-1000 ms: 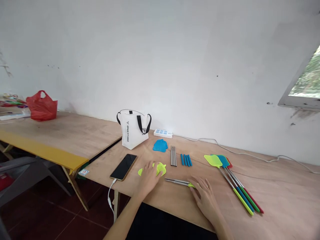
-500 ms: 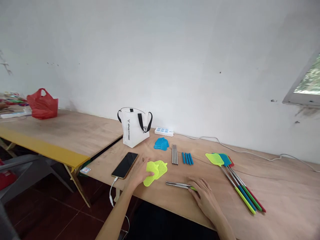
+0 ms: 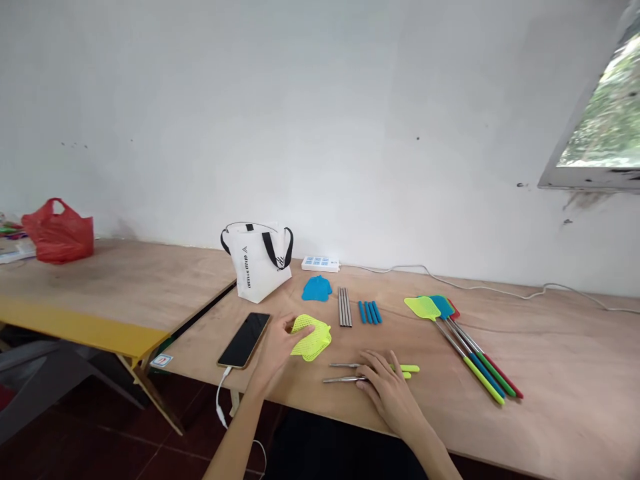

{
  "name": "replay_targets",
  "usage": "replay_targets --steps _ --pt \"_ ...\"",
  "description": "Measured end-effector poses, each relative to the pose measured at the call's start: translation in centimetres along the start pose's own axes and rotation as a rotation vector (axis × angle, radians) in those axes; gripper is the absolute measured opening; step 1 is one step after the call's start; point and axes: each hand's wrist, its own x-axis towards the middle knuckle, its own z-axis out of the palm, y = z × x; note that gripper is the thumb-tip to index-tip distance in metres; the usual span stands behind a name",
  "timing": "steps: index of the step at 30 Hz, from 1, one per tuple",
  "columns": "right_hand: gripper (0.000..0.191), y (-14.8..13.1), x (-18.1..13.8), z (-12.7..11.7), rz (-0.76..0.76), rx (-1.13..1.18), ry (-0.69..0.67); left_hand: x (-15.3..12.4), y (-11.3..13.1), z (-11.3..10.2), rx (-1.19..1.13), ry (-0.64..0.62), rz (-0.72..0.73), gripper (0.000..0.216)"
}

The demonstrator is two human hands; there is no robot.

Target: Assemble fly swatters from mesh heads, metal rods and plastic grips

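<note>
White tote bag (image 3: 263, 280), black straps, stands on the surface (image 3: 575, 360) near the wall (image 3: 320, 133). Vertical black print: "STUDIO" legible, word above it too small to be sure of. Black logo on its other face, partly behind a strap. Small label (image 3: 161, 361) at the surface's left corner: white and blue with a red mark, unreadable. Power strip (image 3: 320, 265), white with blue socket faces; print too small.

Left hand (image 3: 277, 343): thumb lies across yellow-green mesh heads (image 3: 315, 341), flat perforated plastic, overlapping, front left of centre. Other fingers at their left edge, partly hidden; can't tell if the grip is closed on them. Right hand (image 3: 393, 397): grip loose, fingers spread over two metal rods (image 3: 341, 380) with smooth yellow-green handles (image 3: 412, 368), lying side by side and apart at the tips; not wrapped around them.

Around: black-screened phone (image 3: 244, 340) just left of the left hand, white cable (image 3: 219, 400) hanging over the front edge. Behind: blue heads (image 3: 317, 289), row of shiny metal tubes (image 3: 345, 308), four blue sleeves (image 3: 370, 312). Right: fan of swatters (image 3: 485, 371), yellow-green, blue, green, red, heads overlapping. Grey cord (image 3: 473, 288) runs along the wall. Far left: crinkled red plastic bag (image 3: 59, 233) on a second surface (image 3: 150, 273), yellow front edge.
</note>
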Motion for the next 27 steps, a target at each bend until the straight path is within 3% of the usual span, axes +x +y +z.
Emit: replay_targets --steps 3,8,11,19,27 --pt "0.021 0.1 0.1 -0.1 0.003 0.062 0.083 -0.2 0.2 0.9 -0.113 -0.021 -0.043 0.047" --pt "0.025 0.8 0.0 -0.4 0.172 0.210 0.263 -0.7 0.3 2.3 -0.218 0.063 0.018 0.044" --pt "0.028 0.7 -0.1 -0.6 0.156 0.257 0.320 -0.8 0.2 3.0 -0.283 0.048 -0.012 0.044" --pt "0.033 0.5 -0.2 -0.9 0.089 0.269 0.309 -0.5 -0.3 3.8 -0.423 0.034 -0.120 0.048" --pt "0.036 0.6 -0.2 -0.5 0.029 0.171 0.283 -0.7 0.0 3.8 -0.397 0.000 -0.151 0.052"
